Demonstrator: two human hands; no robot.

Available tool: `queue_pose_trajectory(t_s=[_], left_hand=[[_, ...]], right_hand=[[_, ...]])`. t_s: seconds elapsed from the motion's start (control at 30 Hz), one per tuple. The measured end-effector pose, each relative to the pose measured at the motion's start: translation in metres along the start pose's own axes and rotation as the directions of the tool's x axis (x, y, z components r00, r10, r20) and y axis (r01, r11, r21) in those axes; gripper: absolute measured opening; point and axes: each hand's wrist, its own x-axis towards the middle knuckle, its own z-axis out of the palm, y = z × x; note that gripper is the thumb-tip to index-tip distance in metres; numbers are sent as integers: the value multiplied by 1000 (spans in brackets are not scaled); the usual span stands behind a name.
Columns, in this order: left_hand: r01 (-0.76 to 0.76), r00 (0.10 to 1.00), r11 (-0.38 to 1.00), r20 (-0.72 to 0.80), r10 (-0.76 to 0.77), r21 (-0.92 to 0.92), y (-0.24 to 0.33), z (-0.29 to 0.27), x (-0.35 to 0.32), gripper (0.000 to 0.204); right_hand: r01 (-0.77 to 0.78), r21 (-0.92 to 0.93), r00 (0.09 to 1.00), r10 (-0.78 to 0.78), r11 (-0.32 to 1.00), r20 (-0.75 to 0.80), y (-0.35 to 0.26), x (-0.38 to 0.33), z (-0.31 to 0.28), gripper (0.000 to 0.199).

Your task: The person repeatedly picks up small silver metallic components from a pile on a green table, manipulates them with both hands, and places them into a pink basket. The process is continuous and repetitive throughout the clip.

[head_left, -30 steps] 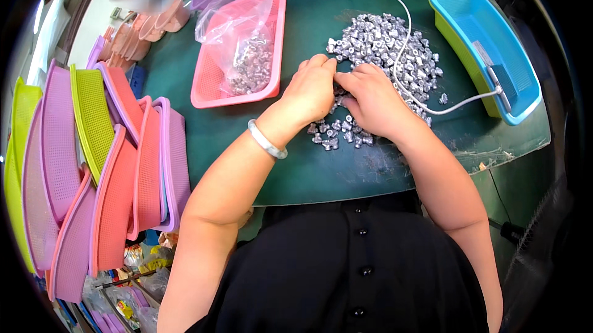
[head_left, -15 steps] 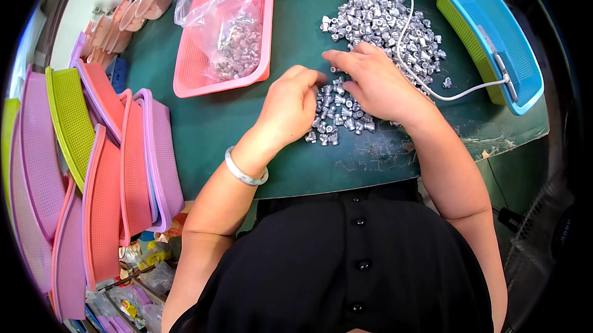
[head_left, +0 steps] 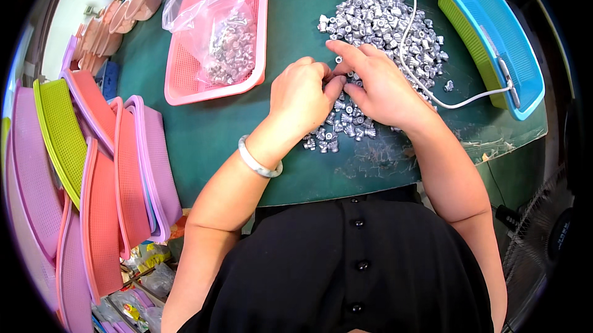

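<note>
A large heap of small silver fluted metal pieces (head_left: pixel 377 21) lies on the green table, with a smaller scatter of the same metal pieces (head_left: pixel 352 124) nearer to me. My left hand (head_left: pixel 302 93) is closed at the left edge of the scatter, thumb and fingers drawn together; what is between its fingertips is hidden. My right hand (head_left: pixel 384 86) rests over the pieces between heap and scatter, forefinger stretched out and thumb apart from it. Both thumb tips come close together. A pale bangle (head_left: pixel 258 159) circles my left wrist.
A pink basket (head_left: pixel 262 30) at left holds a clear bag of similar pieces. Blue and green nested baskets (head_left: pixel 457 27) stand at right, a white cable (head_left: pixel 407 18) running from them across the heap. Stacked colored baskets (head_left: pixel 105 209) crowd the left side; a fan (head_left: pixel 534 228) stands lower right.
My left hand has moved right and its fingers have drawn together, close to my right thumb. My right hand has barely shifted. The view has tilted slightly.
</note>
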Motion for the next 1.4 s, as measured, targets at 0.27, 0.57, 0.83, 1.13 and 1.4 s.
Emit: queue_pose_trajectory(t_s=[0.27, 0.57, 0.83, 1.13, 1.4], left_hand=[[-19, 999, 985, -43, 12, -169, -14, 6, -1, 13], [-91, 994, 976, -76, 77, -200, -11, 3, -8, 13], [-134, 975, 769, -223, -12, -626, -6, 10, -15, 25], [-83, 989, 604, -140, -47, -793, -21, 6, -17, 16], [-69, 990, 468, -118, -75, -881, -15, 4, -17, 15]], right_hand=[[27, 19, 1000, -27, 999, -2, -2, 1, -3, 53], [-42, 55, 994, 47, 998, -102, -4, 1, 3, 51], [-84, 613, 939, 269, 785, -216, -8, 3, 12, 47], [-58, 839, 940, 311, 541, -136, -21, 2, 14, 42], [33, 671, 930, 223, 741, -293, -20, 2, 21, 45]])
